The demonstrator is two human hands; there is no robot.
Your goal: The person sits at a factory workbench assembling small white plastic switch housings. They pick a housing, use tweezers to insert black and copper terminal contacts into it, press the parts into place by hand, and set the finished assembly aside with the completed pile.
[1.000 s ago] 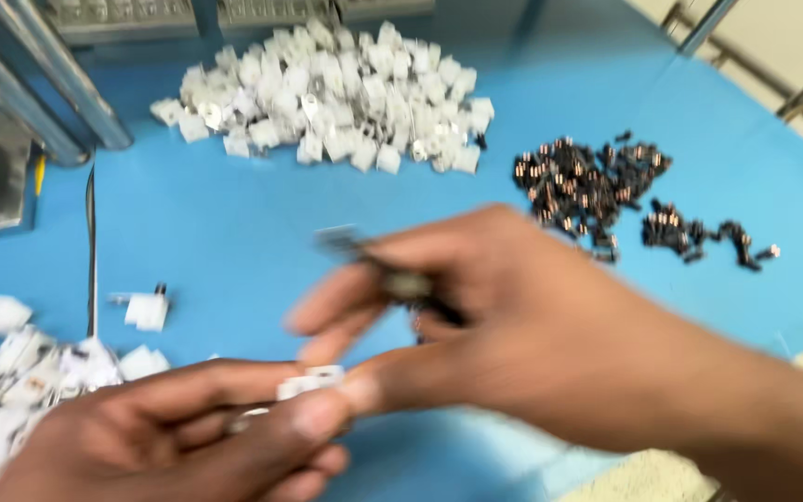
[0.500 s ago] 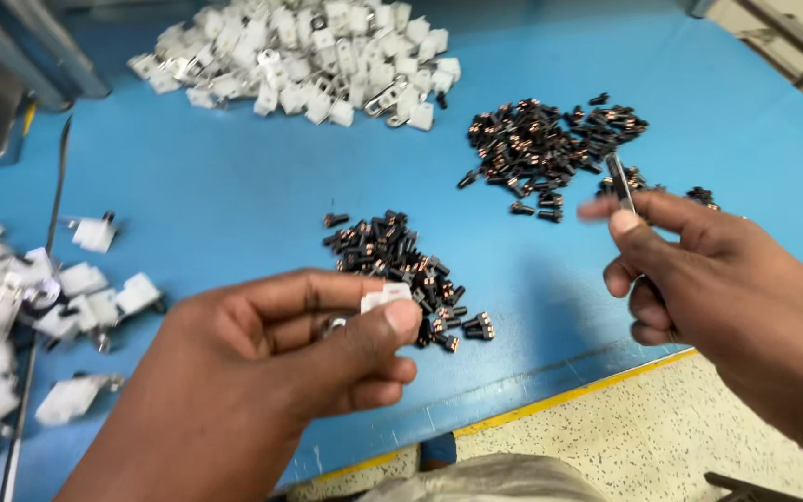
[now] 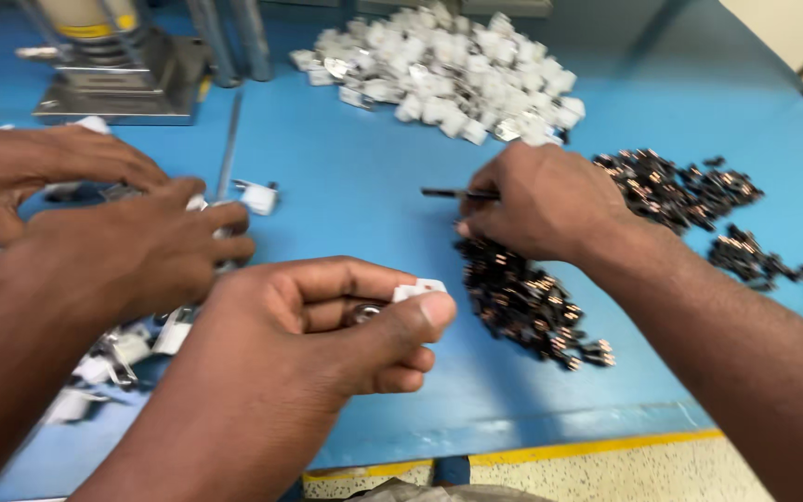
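Note:
My left hand (image 3: 327, 321) is low in the middle, pinching a small white plastic piece (image 3: 417, 289) with a metal part between thumb and fingers. My right hand (image 3: 541, 200) rests its fingers on the near pile of small dark coppery parts (image 3: 522, 302). It grips a thin dark metal tool (image 3: 453, 193) that points left. A co-worker's two hands (image 3: 132, 242) work at the left over loose white pieces (image 3: 113, 353).
A big heap of white plastic pieces (image 3: 448, 70) lies at the back of the blue table (image 3: 355, 186). More dark parts (image 3: 680, 186) lie at the right. A metal press base (image 3: 123, 79) stands at the back left. The table's yellow front edge (image 3: 597, 446) runs below.
My right hand has moved left and down onto the near pile of dark parts. My left hand keeps its white piece. A co-worker's hands have come into view at the left.

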